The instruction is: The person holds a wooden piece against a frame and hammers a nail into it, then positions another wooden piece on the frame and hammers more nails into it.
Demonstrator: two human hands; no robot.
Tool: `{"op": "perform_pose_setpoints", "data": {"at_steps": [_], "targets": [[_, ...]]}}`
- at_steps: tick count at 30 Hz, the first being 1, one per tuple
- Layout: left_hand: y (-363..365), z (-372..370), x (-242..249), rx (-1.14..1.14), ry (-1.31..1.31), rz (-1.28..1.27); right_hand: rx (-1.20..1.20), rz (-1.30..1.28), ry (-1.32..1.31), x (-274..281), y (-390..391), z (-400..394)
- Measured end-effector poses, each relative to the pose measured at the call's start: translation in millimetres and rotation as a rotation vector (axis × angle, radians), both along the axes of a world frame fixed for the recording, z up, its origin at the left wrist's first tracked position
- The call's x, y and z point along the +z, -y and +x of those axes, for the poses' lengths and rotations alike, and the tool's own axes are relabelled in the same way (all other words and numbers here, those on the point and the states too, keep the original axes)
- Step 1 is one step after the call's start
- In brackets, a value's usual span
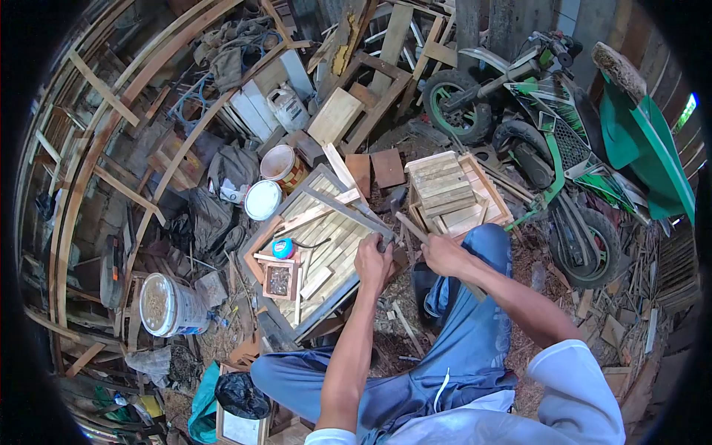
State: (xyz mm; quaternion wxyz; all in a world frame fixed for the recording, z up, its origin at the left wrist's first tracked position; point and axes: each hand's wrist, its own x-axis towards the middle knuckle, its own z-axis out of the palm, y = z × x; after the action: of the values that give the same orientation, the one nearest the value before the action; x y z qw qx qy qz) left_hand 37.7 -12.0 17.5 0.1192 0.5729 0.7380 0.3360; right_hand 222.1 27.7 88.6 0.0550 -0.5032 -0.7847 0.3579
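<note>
My left hand point(373, 259) is closed at the right corner of a slatted wooden panel point(337, 259) with a dark frame. A small dark piece shows at its fingertips, too hidden to name. My right hand point(445, 256) is wrapped round a wooden stick point(412, 227), which slants up and left towards the panel's corner. On the panel lie a blue and red tape measure point(282, 248), a small wooden box of nails or screws point(279, 281), a short wood block point(317, 283) and loose wood strips.
Right of the panel stands a wooden crate point(441, 182) with slats on top. Beyond it leans a green motorbike point(549, 141). Buckets point(174, 304) and a white jug point(288, 110) stand to the left and back. Curved wooden strips point(96, 159) rise at far left. Scraps litter the ground.
</note>
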Motion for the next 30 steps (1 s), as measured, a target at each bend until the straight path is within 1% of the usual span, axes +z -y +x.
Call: {"op": "perform_pose_setpoints", "data": {"at_steps": [1,3,5,6,9,12,14,15,18,20,23,24,27,28,30], "targets": [[-1.3,-0.4,-0.1,0.012,0.014,-0.022,-0.039,0.022,-0.043,6.3,0.6,-2.2],[-1.1,-1.0,-2.6,0.000,0.004,0.034,-0.120,0.049,-0.122,15.6,10.7,-5.6],[1.3,0.6,-4.5,-0.002,0.005,0.063,0.048,0.094,-0.058,-10.4,7.0,-0.4],[1.7,0.7,-4.5,-0.001,0.009,0.070,0.131,0.123,-0.029,-4.7,5.6,-1.9],[0.3,-4.2,-2.4,-0.018,0.027,0.032,-0.050,-0.027,-0.044,17.3,5.6,-8.0],[-0.4,-0.9,-3.5,-0.019,0.049,0.000,-0.107,0.099,-0.128,3.4,11.8,-10.1],[1.0,-1.3,-0.9,-0.027,0.021,0.012,0.034,0.145,-0.070,-10.3,7.3,-2.4],[-0.3,-2.6,-1.3,-0.032,0.031,0.017,0.101,0.173,-0.046,-3.5,4.7,-2.9],[2.2,-4.2,-8.0,-0.031,0.050,0.027,-0.159,0.024,-0.155,14.4,12.0,-6.6],[-0.1,-5.6,-9.8,-0.040,0.028,0.055,-0.123,0.006,-0.106,7.1,12.7,-6.9],[2.3,-1.9,0.1,-0.035,0.032,0.058,-0.084,0.009,-0.039,-6.1,9.8,-3.0],[2.9,-2.6,0.2,-0.047,0.034,0.069,-0.072,0.016,-0.021,-1.7,9.7,-3.9],[9.1,-6.0,-2.3,-0.039,0.058,0.133,-0.200,-0.017,-0.171,12.8,13.9,-3.9],[9.4,-6.6,-3.8,-0.029,0.077,0.178,-0.219,0.071,-0.206,6.0,11.4,-5.2],[9.1,-7.8,-2.8,-0.019,0.119,0.272,-0.233,0.069,-0.259,10.5,7.8,-9.2]]}}
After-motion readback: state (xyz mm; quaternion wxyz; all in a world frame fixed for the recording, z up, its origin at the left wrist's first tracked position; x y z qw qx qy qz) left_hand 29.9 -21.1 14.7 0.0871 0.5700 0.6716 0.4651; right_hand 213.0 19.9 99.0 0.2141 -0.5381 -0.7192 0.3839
